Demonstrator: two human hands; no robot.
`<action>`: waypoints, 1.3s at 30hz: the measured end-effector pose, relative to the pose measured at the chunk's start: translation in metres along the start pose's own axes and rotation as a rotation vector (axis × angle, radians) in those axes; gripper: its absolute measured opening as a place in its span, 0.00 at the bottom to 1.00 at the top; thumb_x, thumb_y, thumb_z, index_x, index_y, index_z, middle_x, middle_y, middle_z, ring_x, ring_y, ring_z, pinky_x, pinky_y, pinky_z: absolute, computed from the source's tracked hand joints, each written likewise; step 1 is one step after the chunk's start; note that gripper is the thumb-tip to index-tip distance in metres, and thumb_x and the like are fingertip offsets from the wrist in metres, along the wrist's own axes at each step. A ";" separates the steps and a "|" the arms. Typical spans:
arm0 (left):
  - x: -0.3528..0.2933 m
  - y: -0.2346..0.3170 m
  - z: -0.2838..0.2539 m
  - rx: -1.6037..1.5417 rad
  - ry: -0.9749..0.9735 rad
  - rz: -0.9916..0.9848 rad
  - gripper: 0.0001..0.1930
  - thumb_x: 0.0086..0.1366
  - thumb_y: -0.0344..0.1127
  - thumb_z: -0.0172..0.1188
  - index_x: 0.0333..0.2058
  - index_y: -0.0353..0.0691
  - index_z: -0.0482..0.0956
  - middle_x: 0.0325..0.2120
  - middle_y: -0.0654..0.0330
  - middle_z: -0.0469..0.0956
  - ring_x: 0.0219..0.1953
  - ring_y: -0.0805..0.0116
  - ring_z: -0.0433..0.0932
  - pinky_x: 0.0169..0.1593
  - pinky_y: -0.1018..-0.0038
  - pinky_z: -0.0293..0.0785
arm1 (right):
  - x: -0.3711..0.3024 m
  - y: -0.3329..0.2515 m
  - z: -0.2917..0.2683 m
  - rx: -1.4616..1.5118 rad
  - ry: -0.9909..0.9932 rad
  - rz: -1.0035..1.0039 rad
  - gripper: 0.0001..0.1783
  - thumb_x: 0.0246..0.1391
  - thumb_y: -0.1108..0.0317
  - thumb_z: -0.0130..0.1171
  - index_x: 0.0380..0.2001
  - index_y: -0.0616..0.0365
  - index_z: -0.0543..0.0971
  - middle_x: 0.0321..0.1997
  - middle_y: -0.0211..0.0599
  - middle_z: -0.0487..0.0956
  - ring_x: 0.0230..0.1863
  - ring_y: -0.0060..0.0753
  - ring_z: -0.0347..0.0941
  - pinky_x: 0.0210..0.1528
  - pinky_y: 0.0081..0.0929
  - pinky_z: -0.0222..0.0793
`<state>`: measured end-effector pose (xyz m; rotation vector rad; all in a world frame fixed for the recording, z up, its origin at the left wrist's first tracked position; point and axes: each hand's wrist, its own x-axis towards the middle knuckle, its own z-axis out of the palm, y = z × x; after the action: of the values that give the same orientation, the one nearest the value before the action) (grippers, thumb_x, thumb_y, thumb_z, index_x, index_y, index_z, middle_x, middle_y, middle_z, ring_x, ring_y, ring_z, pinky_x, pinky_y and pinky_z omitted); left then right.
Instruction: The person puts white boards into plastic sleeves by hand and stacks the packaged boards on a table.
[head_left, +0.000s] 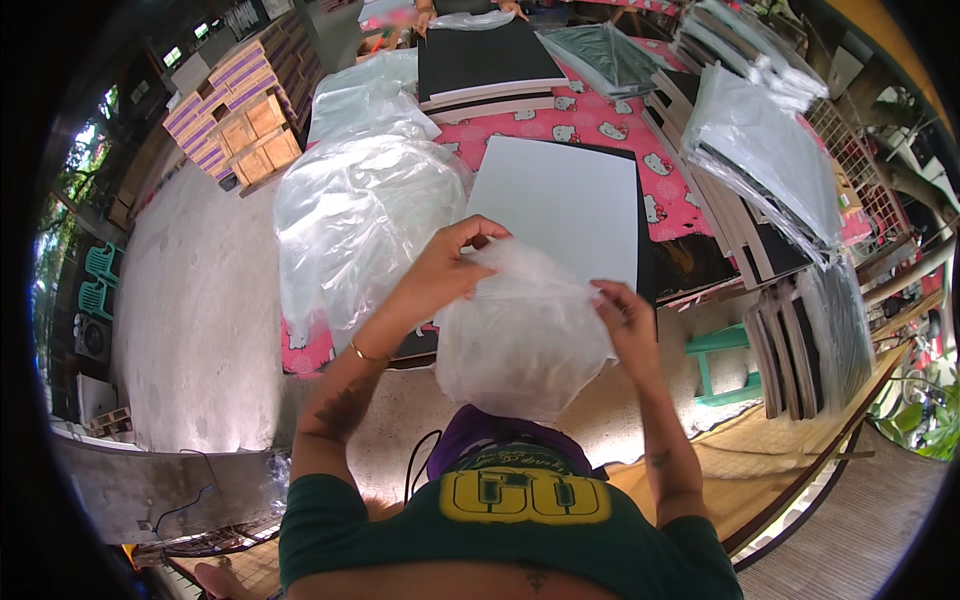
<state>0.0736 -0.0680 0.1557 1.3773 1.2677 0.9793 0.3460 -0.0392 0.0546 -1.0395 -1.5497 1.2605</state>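
A clear plastic bag (522,340) hangs between my two hands over the near edge of the table, its lower part drooping toward me. My left hand (455,262) pinches the bag's upper left edge between thumb and fingers. At the bag's right edge my right hand (628,322) is closed on the plastic. Just beyond the bag lies a white rectangular board (565,195), with a black board (645,240) showing beneath it along the right side. To the left of my left hand spreads a loose pile of clear plastic bags (365,215).
A pink patterned cloth (480,128) covers the table. Across it, another person's hands (425,18) rest by a stack of black boards (490,60). Wrapped boards (765,150) are piled at the right, above a green stool (718,350). Boxes (225,120) stand at the far left.
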 end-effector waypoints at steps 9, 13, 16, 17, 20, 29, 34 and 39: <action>0.001 0.008 -0.066 -0.475 -0.379 -0.007 0.29 0.61 0.38 0.62 0.59 0.38 0.65 0.24 0.66 0.73 0.22 0.81 0.67 0.24 0.81 0.64 | 0.049 -0.053 -0.050 0.340 -0.630 -0.028 0.48 0.43 0.33 0.61 0.54 0.65 0.72 0.63 0.46 0.66 0.63 0.37 0.63 0.59 0.45 0.61; 0.028 0.032 -0.034 -0.036 -0.456 0.221 0.30 0.59 0.45 0.64 0.56 0.36 0.68 0.30 0.61 0.77 0.30 0.79 0.73 0.33 0.79 0.69 | 0.084 -0.054 0.004 0.215 -0.749 -0.016 0.41 0.48 0.40 0.62 0.54 0.63 0.71 0.56 0.49 0.72 0.58 0.40 0.69 0.55 0.49 0.66; 0.036 -0.004 -0.070 0.759 -0.577 0.343 0.30 0.55 0.46 0.66 0.53 0.34 0.73 0.29 0.56 0.80 0.33 0.70 0.76 0.41 0.75 0.70 | 0.103 -0.062 -0.030 0.442 -0.672 0.108 0.23 0.54 0.49 0.60 0.43 0.57 0.76 0.38 0.43 0.79 0.39 0.37 0.78 0.41 0.40 0.76; 0.028 0.017 -0.069 0.981 -0.563 0.061 0.24 0.56 0.46 0.65 0.46 0.33 0.78 0.38 0.52 0.81 0.38 0.63 0.78 0.46 0.70 0.70 | 0.091 -0.090 -0.030 0.696 -0.444 0.194 0.09 0.55 0.62 0.61 0.32 0.56 0.76 0.26 0.31 0.75 0.27 0.27 0.75 0.27 0.28 0.76; 0.050 -0.029 -0.109 0.158 -0.462 0.086 0.24 0.56 0.50 0.64 0.42 0.33 0.79 0.39 0.57 0.80 0.46 0.61 0.78 0.51 0.67 0.70 | 0.083 -0.069 -0.059 0.950 -0.029 0.192 0.15 0.55 0.58 0.60 0.40 0.57 0.75 0.30 0.35 0.77 0.32 0.33 0.77 0.35 0.31 0.77; 0.043 -0.049 -0.143 0.100 -0.640 0.267 0.13 0.64 0.37 0.56 0.43 0.34 0.79 0.38 0.56 0.80 0.42 0.64 0.79 0.50 0.66 0.73 | 0.050 0.009 -0.079 0.928 -0.069 0.114 0.31 0.54 0.50 0.59 0.53 0.62 0.72 0.51 0.45 0.77 0.52 0.39 0.74 0.54 0.38 0.72; 0.042 0.007 -0.108 -0.509 -0.593 0.245 0.25 0.64 0.47 0.57 0.52 0.32 0.70 0.38 0.54 0.77 0.36 0.63 0.78 0.43 0.65 0.73 | 0.047 0.055 -0.078 0.447 -0.473 0.383 0.30 0.51 0.57 0.62 0.53 0.64 0.72 0.46 0.39 0.78 0.44 0.31 0.77 0.47 0.30 0.75; -0.043 -0.106 -0.070 0.554 0.082 0.270 0.21 0.64 0.50 0.57 0.38 0.33 0.76 0.34 0.54 0.77 0.36 0.69 0.75 0.40 0.70 0.70 | 0.028 0.027 -0.067 0.353 0.042 0.207 0.26 0.48 0.66 0.62 0.52 0.63 0.72 0.43 0.38 0.78 0.39 0.29 0.77 0.40 0.27 0.76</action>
<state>-0.0210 -0.1045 0.0677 1.9925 1.5108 0.9041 0.4040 0.0093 0.0391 -1.0038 -1.1534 1.5767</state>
